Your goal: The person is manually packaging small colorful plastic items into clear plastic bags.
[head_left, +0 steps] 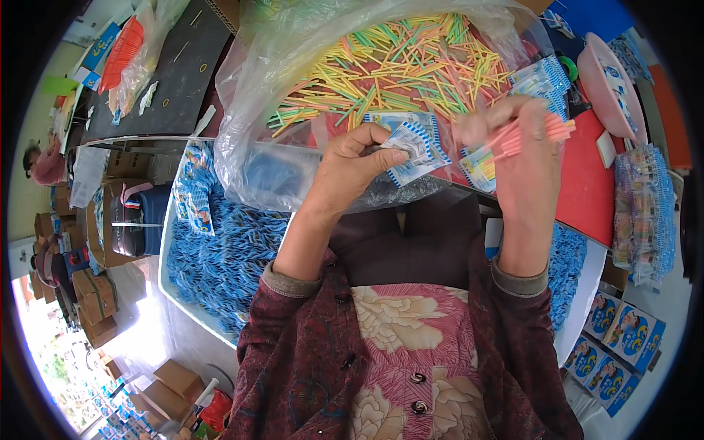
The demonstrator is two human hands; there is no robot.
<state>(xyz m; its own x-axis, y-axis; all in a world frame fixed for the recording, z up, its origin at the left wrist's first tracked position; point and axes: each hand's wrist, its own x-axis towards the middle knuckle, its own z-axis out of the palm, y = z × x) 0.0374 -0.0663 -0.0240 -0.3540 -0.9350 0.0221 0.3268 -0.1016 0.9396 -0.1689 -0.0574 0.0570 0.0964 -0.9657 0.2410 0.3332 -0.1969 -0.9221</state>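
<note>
My left hand [345, 167] pinches a small blue-and-white plastic packet [419, 155] between thumb and fingers. Another packet [425, 120] lies just behind it on the table edge. My right hand [534, 172], slightly blurred, is closed round a bundle of pink sticks [539, 135] that poke out past the fingers. Beside that hand rests a packet [478, 170] with yellow sticks showing in it. Beyond both hands, a loose heap of yellow, green and pink sticks [389, 62] spreads over a red surface inside clear plastic sheeting [249, 95].
Blue packets [224, 253] fill a white tub under the table, around my lap. A pink basin [598, 73] stands at far right, above hanging strips of packets [645, 213]. A dark tabletop [165, 92] and a red basket [122, 55] are at left; cardboard boxes [95, 293] stand behind.
</note>
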